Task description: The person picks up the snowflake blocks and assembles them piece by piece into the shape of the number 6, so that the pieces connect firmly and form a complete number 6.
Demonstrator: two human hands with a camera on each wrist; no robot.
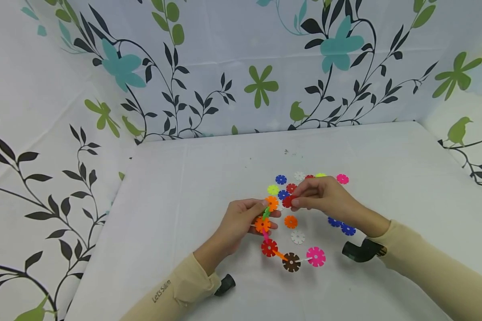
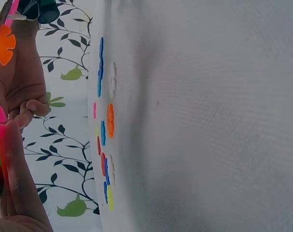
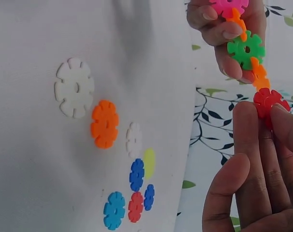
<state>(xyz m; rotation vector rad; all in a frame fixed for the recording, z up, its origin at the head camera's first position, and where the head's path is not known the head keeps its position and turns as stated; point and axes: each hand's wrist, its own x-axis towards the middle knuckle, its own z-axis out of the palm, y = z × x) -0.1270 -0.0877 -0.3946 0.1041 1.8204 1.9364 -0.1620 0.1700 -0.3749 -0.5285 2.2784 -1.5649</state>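
In the head view, my left hand (image 1: 238, 220) pinches the upper part of a chain of interlocking flower discs between thumb and fingers. The chain runs down through orange (image 1: 262, 225), red (image 1: 269, 248) and brown (image 1: 291, 262) discs to a pink disc (image 1: 316, 257) at its free end. A red disc (image 3: 267, 100) is pinched by my right hand (image 3: 257, 179), thumb against fingertip. That disc meets the edge of the chain's end orange disc (image 3: 260, 75); whether their slots are joined I cannot tell. A green disc (image 3: 246, 50) sits beside the left fingers.
Loose discs lie on the white cloth beyond and below the hands, among them an orange one (image 1: 291, 222), a white one (image 1: 298, 236) and blue ones (image 1: 348, 229) by the right forearm. A patterned curtain (image 1: 209, 67) stands behind the table.
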